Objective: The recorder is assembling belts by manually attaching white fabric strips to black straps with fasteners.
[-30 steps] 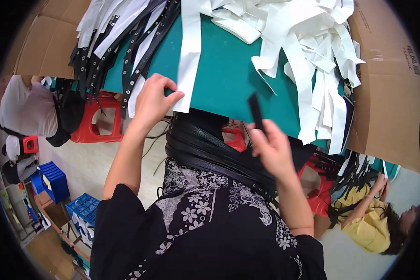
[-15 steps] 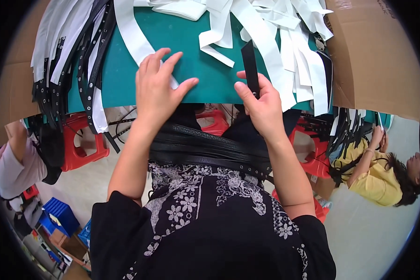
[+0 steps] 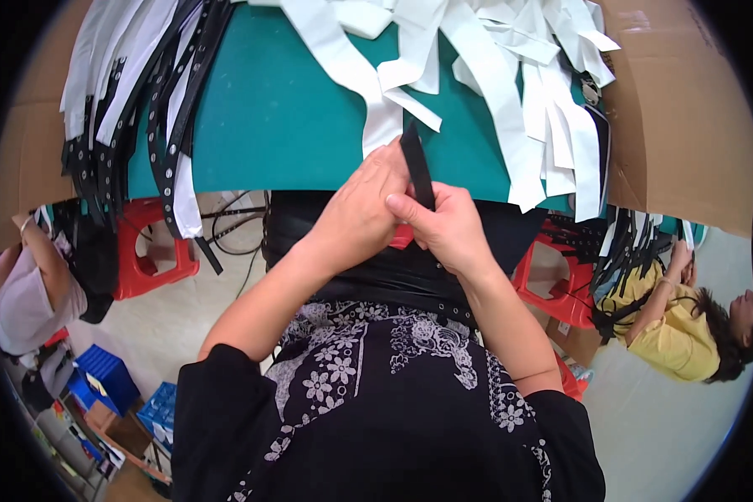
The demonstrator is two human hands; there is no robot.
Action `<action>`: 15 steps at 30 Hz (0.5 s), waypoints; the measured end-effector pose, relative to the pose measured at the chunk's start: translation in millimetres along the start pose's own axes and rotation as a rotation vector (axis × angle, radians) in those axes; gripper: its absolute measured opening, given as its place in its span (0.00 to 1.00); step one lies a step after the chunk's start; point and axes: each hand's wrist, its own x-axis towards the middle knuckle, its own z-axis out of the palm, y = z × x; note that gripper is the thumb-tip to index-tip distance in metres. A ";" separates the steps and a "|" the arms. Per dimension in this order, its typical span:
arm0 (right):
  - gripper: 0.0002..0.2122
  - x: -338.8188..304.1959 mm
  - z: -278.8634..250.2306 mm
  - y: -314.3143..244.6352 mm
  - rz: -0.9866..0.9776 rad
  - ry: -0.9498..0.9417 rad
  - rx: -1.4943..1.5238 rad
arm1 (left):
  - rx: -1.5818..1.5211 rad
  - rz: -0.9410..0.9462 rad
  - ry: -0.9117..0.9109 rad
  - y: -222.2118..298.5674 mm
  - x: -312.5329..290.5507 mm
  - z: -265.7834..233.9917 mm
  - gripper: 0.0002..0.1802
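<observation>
My right hand [image 3: 452, 230] is closed on a black belt [image 3: 417, 163], its flat end pointing up past the thumb. Close against it, my left hand [image 3: 356, 205] has its fingers together on the lower end of a long white strip [image 3: 382, 121]. The two hands meet just off the front edge of the green table [image 3: 259, 125]. My left fingertips are partly hidden behind the belt end. More black belts lie across my lap, partly covered by my hands and forearms.
Black eyelet belts and white strips [image 3: 134, 100] hang over the table's left side. Loose white strips [image 3: 485, 92] heap at the right. Cardboard [image 3: 678, 109] borders the table. Red stools [image 3: 151, 251] stand below; a person in yellow [image 3: 678, 335] sits right, another person [image 3: 38, 293] left.
My left hand has moved right, from open and apart to closed beside my right hand, bringing the white strip's end along. My right hand has shifted slightly left and down with the belt.
</observation>
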 end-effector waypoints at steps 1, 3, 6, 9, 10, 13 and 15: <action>0.13 2.0 -3.9 -5.5 -0.039 0.033 -0.037 | -0.052 -0.006 0.009 4.5 7.9 -1.2 0.37; 0.12 0.8 -12.8 -16.8 0.005 0.007 0.019 | -0.144 -0.033 -0.049 6.9 14.4 -1.4 0.43; 0.09 3.6 -25.2 -16.8 0.010 0.005 0.114 | -0.344 -0.065 0.004 7.7 15.1 -25.7 0.43; 0.08 7.6 -28.8 -23.2 -0.039 0.074 0.106 | -0.560 -0.365 0.418 -3.2 -2.8 -33.8 0.25; 0.08 8.8 -29.0 -23.9 -0.059 0.070 0.145 | -0.774 -0.478 0.395 -9.4 -9.4 -37.5 0.21; 0.08 15.3 -30.7 -23.7 -0.083 0.056 0.176 | -1.424 -0.778 0.055 -5.1 -9.0 -41.8 0.27; 0.08 17.0 -27.6 -26.7 -0.080 0.035 0.170 | -1.646 -0.965 -0.034 4.5 -5.8 -33.0 0.34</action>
